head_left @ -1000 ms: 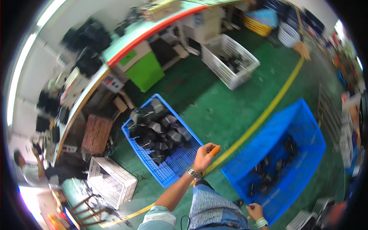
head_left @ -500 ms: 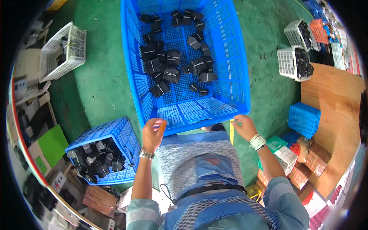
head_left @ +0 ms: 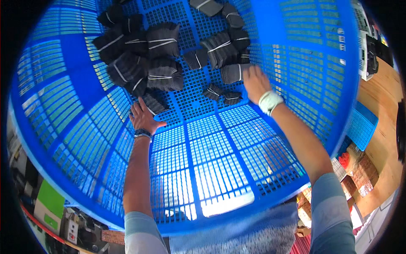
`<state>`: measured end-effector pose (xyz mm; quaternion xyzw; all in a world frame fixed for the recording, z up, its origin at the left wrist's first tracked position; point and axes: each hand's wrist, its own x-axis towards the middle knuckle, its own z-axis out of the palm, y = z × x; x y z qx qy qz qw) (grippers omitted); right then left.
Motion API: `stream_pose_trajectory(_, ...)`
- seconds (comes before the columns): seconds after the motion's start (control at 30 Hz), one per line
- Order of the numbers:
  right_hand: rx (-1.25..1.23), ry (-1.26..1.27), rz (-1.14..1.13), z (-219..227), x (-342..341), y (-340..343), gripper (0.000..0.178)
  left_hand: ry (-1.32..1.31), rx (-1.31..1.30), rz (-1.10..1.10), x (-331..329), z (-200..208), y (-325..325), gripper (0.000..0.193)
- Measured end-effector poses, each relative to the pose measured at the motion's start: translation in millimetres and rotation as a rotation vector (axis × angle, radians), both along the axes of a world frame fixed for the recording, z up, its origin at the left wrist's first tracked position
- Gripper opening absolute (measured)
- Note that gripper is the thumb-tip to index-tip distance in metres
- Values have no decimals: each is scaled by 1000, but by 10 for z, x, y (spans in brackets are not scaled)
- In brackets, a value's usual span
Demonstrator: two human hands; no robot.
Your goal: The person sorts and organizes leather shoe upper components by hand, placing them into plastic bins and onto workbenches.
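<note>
Both arms reach down into a large blue plastic crate (head_left: 203, 163) with slatted walls. On its floor lie several bundles of black or dark grey fabric-like pieces, each tied with a pale band. My left hand (head_left: 143, 117) is open, fingers spread and thumb out, at the nearest left bundle (head_left: 155, 104); its fingertips meet that bundle's edge. My right hand (head_left: 256, 84) has its fingers stretched out at the right end of a dark grey bundle (head_left: 231, 73), not wrapped round it. Two small black bundles (head_left: 222, 95) lie between the hands.
Tall crate walls surround both arms, and the near rim crosses in front of my body. Outside on the right are a smaller blue crate (head_left: 363, 127), a wooden board (head_left: 382, 93) and reddish-brown packages (head_left: 364, 173). A green panel (head_left: 51, 203) shows at lower left.
Both hands have moved from the crate's near rim down inside it to the bundles. My view has come closer, so the crate now fills most of the picture.
</note>
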<state>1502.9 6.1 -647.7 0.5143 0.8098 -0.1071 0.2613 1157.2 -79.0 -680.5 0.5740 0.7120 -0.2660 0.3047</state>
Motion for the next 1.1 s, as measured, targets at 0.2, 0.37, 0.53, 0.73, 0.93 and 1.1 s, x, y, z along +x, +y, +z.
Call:
stream_pose_trajectory(0.2,68,140,-18,-1049,551,201,75,38,226,-39,49,-790,-7,125)
stream_pose_trajectory(0.37,-179,767,-971,-687,399,-342,46,-555,258,637,-12,-450,-217,110)
stream_pose_trajectory(0.53,-1026,1366,-1596,-516,-172,-414,48,-1226,158,986,-87,-338,468,102)
stream_pose_trajectory(0.73,-1202,1716,-1964,-1470,-1248,24,67,-1384,8,1436,-71,-744,1052,84)
stream_pose_trajectory(0.93,-1152,1687,-2008,-1277,-1302,25,74,-1207,-169,1620,-96,-782,1052,71)
stream_pose_trajectory(1.1,-906,1510,-1949,-732,-1086,-371,69,-1203,-234,1726,53,-512,410,78)
